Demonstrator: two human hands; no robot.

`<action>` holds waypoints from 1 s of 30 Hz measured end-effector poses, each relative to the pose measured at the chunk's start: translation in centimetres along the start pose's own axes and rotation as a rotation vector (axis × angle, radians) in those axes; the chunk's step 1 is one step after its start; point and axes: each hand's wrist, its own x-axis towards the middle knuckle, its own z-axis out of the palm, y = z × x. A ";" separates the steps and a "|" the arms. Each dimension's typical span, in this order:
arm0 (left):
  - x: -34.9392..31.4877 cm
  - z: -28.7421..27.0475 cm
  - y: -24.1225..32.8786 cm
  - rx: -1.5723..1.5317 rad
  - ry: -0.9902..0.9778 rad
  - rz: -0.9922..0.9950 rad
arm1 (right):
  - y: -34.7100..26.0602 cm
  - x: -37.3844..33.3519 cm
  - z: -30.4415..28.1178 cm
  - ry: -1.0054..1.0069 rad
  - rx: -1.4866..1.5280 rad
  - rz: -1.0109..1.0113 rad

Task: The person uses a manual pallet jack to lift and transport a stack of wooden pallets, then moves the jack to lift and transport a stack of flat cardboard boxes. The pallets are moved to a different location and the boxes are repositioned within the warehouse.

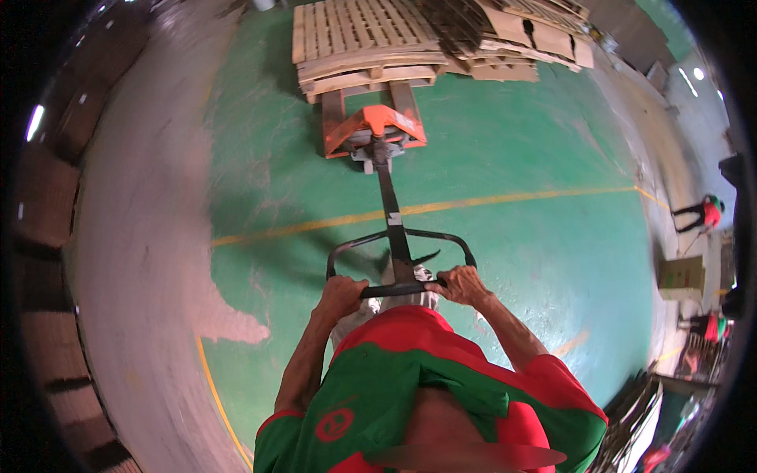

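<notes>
Both of my hands grip the black loop handle (398, 289) of a pallet jack, one on each side of its near crossbar. My left hand (344, 296) is wrapped round the left end, and my right hand (465, 285) is closed round the right end. A dark lever sits inside the loop, to the right of the shaft. The shaft runs away from me to the orange body of the pallet jack (375, 126). Its forks reach under a stack of wooden pallets (371, 59), and their far ends are hidden.
More pallets with flat cardboard (512, 43) stand right of the stack. A yellow floor line (441, 207) crosses the green floor. Stacked brown cardboard (47, 197) lines the left side. Two people (710, 213) in red and green are far right, near a cardboard box (682, 276).
</notes>
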 end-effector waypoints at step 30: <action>4.9 13.4 16.2 -0.250 1.077 -0.283 | 18.6 10.5 -6.0 -0.779 0.517 0.230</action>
